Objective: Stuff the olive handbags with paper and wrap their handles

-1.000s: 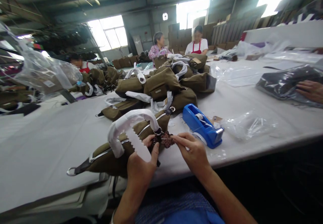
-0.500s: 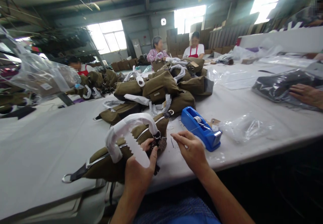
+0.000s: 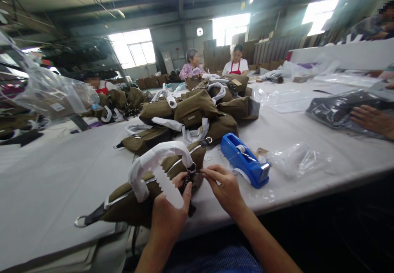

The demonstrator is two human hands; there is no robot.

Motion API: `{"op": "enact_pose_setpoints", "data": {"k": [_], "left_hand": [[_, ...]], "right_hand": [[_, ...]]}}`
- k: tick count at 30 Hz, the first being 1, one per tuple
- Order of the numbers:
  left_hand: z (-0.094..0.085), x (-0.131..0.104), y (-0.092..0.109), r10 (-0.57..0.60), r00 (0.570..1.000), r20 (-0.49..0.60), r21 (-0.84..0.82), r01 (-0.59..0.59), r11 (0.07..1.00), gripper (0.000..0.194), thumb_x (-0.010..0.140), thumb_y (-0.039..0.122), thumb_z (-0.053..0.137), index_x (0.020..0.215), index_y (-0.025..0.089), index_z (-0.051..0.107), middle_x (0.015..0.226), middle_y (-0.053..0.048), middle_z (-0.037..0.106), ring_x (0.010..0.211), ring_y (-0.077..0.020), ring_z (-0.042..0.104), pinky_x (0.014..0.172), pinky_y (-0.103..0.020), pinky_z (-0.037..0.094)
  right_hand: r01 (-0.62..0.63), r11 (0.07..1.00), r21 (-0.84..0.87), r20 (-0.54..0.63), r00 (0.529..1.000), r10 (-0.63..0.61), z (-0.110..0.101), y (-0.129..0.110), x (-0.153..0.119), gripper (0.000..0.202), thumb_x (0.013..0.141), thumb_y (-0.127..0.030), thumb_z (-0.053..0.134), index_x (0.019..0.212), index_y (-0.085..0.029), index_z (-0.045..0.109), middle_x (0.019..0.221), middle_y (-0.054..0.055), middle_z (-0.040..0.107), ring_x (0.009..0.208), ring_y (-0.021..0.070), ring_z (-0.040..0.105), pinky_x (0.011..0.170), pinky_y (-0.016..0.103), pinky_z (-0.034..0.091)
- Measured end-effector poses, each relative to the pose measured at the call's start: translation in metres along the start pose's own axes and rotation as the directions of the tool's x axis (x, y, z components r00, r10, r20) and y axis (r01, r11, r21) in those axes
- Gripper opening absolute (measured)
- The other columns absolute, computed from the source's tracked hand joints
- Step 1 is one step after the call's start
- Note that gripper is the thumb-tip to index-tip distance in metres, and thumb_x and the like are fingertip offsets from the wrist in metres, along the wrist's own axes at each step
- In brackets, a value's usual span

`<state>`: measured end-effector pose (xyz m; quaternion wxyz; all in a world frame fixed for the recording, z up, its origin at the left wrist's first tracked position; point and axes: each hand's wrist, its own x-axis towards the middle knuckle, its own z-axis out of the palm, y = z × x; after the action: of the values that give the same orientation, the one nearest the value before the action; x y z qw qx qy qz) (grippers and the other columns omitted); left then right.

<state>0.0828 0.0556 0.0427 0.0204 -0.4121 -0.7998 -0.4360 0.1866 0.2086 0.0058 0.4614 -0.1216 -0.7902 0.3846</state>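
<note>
An olive bag with a silver zipper and wrapped handles lies on the white table in front of me. My left hand is closed on a dark charm that hangs from a ring by the handle. A white strip with a wavy edge sticks up from this hand. Pinched together, the fingertips of my right hand touch the charm's right side; what they hold is too small to make out. A blue tape dispenser stands just beyond my right hand.
More olive bags are piled behind the front one. Clear plastic lies right of the dispenser. At the far right another person's hand rests on a dark wrapped bag. People sit across the table.
My right hand has moved left from beside the tape dispenser to the charm. My left hand has stayed at the charm.
</note>
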Motion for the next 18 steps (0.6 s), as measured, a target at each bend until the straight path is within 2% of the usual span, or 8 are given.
{"op": "enact_pose_setpoints", "data": {"k": [5,8,11,14,18], "left_hand": [[-0.0006,-0.0003,0.0012,-0.020,1.000,0.019,0.001,0.020,1.000,0.033,0.096,0.037,0.055,0.121,0.019,0.066,0.114,-0.008,0.077,0.104,-0.0247,0.074,0.095,-0.037,0.059],[-0.0006,-0.0007,0.0044,0.044,0.999,-0.029,0.130,-0.040,0.991,0.032,0.097,0.036,0.052,0.120,0.020,0.067,0.113,-0.007,0.077,0.101,-0.0261,0.075,0.093,-0.039,0.060],[-0.0001,-0.0011,0.0070,0.117,0.989,-0.087,0.232,-0.094,0.968,0.032,0.098,0.035,0.051,0.121,0.020,0.068,0.115,-0.007,0.077,0.102,-0.0267,0.075,0.089,-0.037,0.061],[-0.0008,-0.0004,0.0075,0.113,0.990,-0.081,0.225,-0.093,0.970,0.031,0.099,0.035,0.050,0.120,0.021,0.068,0.116,-0.006,0.077,0.103,-0.0259,0.075,0.092,-0.037,0.060],[-0.0027,0.0022,0.0057,0.028,1.000,0.008,0.103,-0.029,0.994,0.031,0.098,0.035,0.050,0.119,0.020,0.067,0.117,-0.008,0.076,0.103,-0.0242,0.074,0.095,-0.036,0.059]], "right_hand": [[-0.118,0.988,0.104,0.003,0.993,0.119,0.0054,0.0044,-0.0046,0.017,0.094,-0.021,0.065,0.102,-0.025,0.079,0.094,0.004,0.071,0.088,0.0163,0.067,0.080,0.026,0.054],[-0.191,0.968,0.165,-0.002,0.981,0.194,0.0087,0.0075,-0.0056,0.015,0.093,-0.024,0.066,0.099,-0.025,0.080,0.102,0.005,0.071,0.095,0.0180,0.068,0.087,0.029,0.055],[-0.240,0.943,0.232,0.004,0.969,0.246,0.0103,0.0083,-0.0049,0.015,0.093,-0.028,0.066,0.099,-0.024,0.080,0.106,0.006,0.072,0.090,0.0181,0.069,0.084,0.031,0.058],[-0.218,0.941,0.259,0.011,0.975,0.223,0.0095,0.0062,-0.0039,0.016,0.094,-0.027,0.065,0.100,-0.023,0.079,0.101,0.006,0.074,0.080,0.0167,0.070,0.074,0.030,0.060],[-0.161,0.965,0.205,0.006,0.987,0.163,0.0093,0.0000,-0.0029,0.017,0.095,-0.022,0.062,0.103,-0.021,0.078,0.095,0.006,0.075,0.080,0.0161,0.070,0.075,0.027,0.058]]}}
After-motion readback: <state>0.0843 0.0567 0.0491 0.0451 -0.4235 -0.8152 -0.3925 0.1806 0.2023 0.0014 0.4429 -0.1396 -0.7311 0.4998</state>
